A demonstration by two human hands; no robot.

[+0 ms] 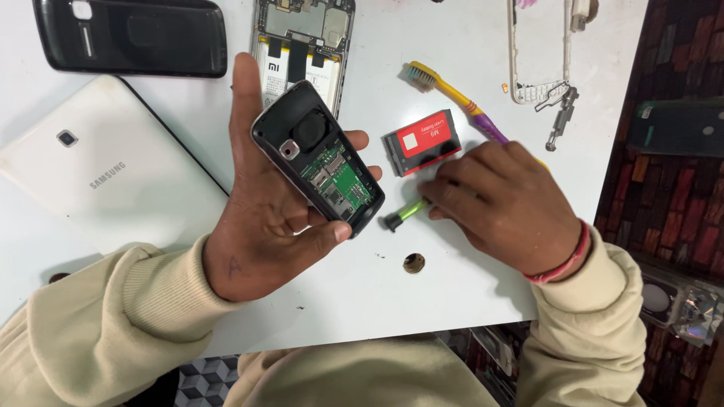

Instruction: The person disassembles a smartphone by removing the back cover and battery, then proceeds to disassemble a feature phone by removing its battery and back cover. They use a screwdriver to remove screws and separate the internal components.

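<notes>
My left hand (264,218) grips a small black phone with its back cover off (320,158), green circuit board showing, held above the white surface (445,271). My right hand (505,200) closes on a green-handled tool, probably a screwdriver (403,213), low on the surface. A red-and-black flat battery (422,142) lies just beside it, a yellow-and-purple toothbrush (456,98) behind.

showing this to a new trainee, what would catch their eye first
First the small opened phone, back cover off and green board bared, held up in the left hand at centre. Next the red battery lying on the white table, just above the right hand gripping a green-shafted screwdriver.
</notes>
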